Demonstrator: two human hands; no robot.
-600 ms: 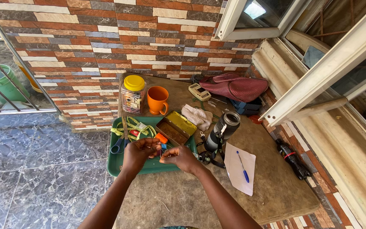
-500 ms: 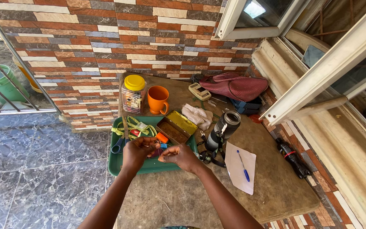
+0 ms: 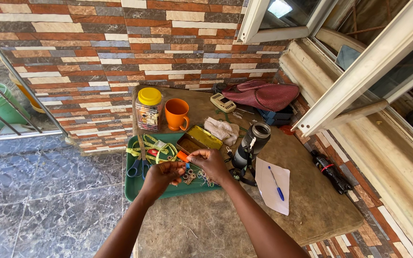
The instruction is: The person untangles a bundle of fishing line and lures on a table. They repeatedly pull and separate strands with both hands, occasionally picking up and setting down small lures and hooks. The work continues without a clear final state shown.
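Both hands over green tray on table. Left hand fingers pinched, object too small to tell. Right hand fingers narrow, above small rings kept in tray.

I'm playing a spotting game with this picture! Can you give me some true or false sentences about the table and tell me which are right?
1. The mug is orange. True.
2. The jar has a blue lid. False: its lid is yellow.
3. A blue pen lies on the white paper. True.
4. Both hands, left hand and right hand, are above the green tray. True.
5. The scissors lie on the floor. False: they lie in the tray.
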